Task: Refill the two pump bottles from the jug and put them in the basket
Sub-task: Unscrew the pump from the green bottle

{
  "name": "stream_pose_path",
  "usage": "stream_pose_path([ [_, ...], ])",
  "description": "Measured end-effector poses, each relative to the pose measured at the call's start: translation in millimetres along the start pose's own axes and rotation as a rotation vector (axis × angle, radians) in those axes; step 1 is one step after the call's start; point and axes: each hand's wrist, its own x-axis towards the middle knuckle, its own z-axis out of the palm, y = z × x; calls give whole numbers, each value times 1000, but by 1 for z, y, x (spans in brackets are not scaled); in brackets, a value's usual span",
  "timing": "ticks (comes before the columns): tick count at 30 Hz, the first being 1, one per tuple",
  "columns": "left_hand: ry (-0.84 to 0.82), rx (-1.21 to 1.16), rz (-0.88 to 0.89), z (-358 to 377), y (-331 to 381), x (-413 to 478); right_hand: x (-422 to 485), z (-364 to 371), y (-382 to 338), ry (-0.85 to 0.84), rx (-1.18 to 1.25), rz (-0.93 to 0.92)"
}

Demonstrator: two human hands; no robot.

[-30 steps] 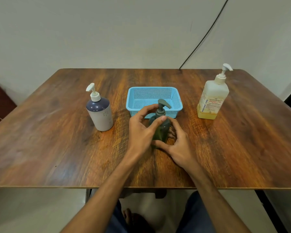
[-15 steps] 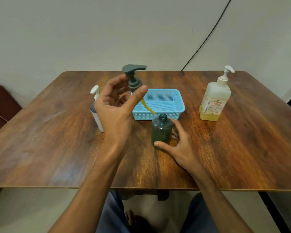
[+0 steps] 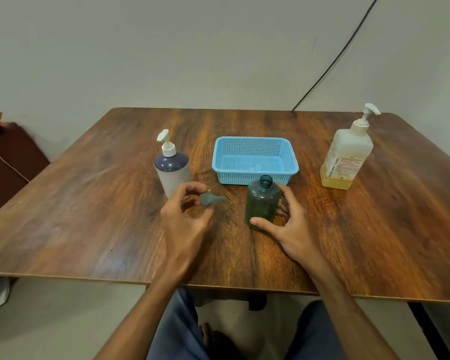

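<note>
The wooden table fills most of the view and carries everything else. Toward its far right corner stands the jug, a tall pale container with a white pump on top, a printed label on its side and a shallow layer of yellow liquid at the bottom. In the middle, farther back, sits the blue basket, a mesh tray with nothing in it. Left of the basket stands the white bottle, upright, with a dark shoulder and its white pump in place. Just in front of the basket stands the green bottle, upright, its neck open with no pump on it. The right hand curls around this bottle from the right, thumb across its lower front, fingers behind. The left hand is low over the table beside the white bottle, fingers loosely curled around the grey pump head; motion blur hides whether it actually grips it.
</note>
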Motion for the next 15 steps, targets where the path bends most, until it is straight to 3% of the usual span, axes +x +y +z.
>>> stream_pose_path([
  [6, -134, 319, 91, -3, -33, -5, 0, 0, 1, 0, 0, 7],
  [15, -210, 433, 40, -2, -43, -3, -1, 0, 0, 4, 3, 11],
])
